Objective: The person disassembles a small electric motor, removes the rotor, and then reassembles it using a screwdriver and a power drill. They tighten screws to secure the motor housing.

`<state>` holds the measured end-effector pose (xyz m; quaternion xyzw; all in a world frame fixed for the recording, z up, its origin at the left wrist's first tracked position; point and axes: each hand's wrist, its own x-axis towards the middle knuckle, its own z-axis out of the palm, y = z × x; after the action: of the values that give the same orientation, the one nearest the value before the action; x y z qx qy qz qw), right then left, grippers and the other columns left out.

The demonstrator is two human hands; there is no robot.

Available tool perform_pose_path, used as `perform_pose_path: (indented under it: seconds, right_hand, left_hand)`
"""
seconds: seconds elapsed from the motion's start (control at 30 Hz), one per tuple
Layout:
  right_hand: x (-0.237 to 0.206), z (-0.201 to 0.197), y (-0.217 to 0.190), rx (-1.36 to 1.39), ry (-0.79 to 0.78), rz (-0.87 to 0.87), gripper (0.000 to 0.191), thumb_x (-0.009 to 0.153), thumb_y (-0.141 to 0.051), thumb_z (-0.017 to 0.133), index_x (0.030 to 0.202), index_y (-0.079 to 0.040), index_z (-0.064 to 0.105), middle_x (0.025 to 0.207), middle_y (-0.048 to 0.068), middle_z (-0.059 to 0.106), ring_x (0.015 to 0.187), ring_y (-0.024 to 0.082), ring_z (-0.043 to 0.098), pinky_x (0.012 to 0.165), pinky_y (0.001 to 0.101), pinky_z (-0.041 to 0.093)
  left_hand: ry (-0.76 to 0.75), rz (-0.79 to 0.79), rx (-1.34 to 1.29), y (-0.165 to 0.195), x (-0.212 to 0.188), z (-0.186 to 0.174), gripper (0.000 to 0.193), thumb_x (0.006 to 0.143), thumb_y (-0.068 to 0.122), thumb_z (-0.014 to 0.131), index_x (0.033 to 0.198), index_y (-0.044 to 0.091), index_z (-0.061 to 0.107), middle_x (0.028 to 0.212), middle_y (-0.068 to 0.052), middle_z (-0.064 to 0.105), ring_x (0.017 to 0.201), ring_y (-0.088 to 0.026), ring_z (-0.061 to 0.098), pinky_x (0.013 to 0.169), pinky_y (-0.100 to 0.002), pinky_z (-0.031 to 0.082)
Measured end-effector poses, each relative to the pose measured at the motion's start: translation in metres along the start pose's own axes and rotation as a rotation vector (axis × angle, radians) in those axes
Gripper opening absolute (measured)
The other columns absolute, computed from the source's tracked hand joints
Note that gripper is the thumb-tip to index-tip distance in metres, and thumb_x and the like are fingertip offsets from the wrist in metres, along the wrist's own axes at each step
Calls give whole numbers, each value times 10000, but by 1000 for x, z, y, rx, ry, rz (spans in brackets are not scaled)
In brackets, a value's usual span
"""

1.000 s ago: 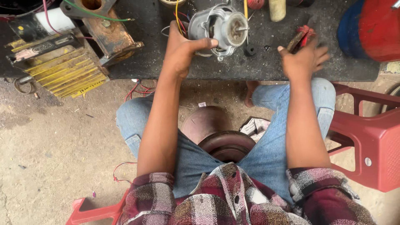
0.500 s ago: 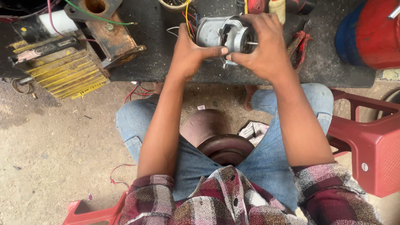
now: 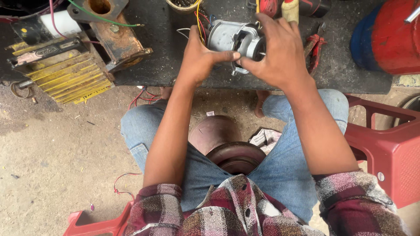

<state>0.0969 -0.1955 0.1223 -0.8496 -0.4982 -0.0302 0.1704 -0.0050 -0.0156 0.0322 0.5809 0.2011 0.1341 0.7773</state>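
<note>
gripping from both sides: two bare hands are closing on one small electric motor (image 3: 234, 41) at the near edge of the dark workbench (image 3: 175, 65).
far left: a yellow finned block (image 3: 65, 74) is lying at the bench corner, with a rusty cast housing (image 3: 116, 37) just beside it; both are sitting well apart from the hands.
left hand: the left hand (image 3: 199, 57) is wrapping the motor's left end, its thumb (image 3: 225, 56) is stretching rightward under the grey casing, and its fingers are curling out of sight behind the body.
motor: the grey casing is lying on its side with its long axis running left to right, and coloured wires (image 3: 200, 19) are trailing up from its left end toward a small tub of bits (image 3: 183, 3).
shaft end: the thin shaft is pointing right, straight into the right palm.
right hand: the right hand (image 3: 280, 50) is cupping the shaft end from above, its fingers (image 3: 267, 26) are draping over the top of the casing and its thumb is pressing in from below.
key relation: the motor is sitting between the two palms, equally near to each, with the fingers of both closed on it.
further right: red-handled pliers (image 3: 314, 46) are lying on the bench just beside the right hand, untouched.
far right: a red and blue drum (image 3: 385, 35) is standing at the bench end, above a red plastic stool (image 3: 389, 148).
</note>
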Motion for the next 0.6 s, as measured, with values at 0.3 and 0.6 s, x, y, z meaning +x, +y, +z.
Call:
perform_pose_path:
  seconds: [0.3,0.6]
  right_hand:
    - [-33,-21,-10,53,-63,191,419,1000,-357,821,1062,25,662,992,188,651,897,380,651,781,474,517]
    - [-52,-26,0,-12,-137,42,209,1041,-150,704,940,23,644,870,180,619,799,395,640,705,487,507]
  left_hand:
    - [51,37,183,6,-3,3,904,563,251,1008,1266,-37,518,1202,-187,716,1119,-254,716,1003,-349,561]
    - [55,70,352,12,-7,7,843,547,308,1019,1170,-35,566,1098,-182,759,1039,-258,759,950,-361,577]
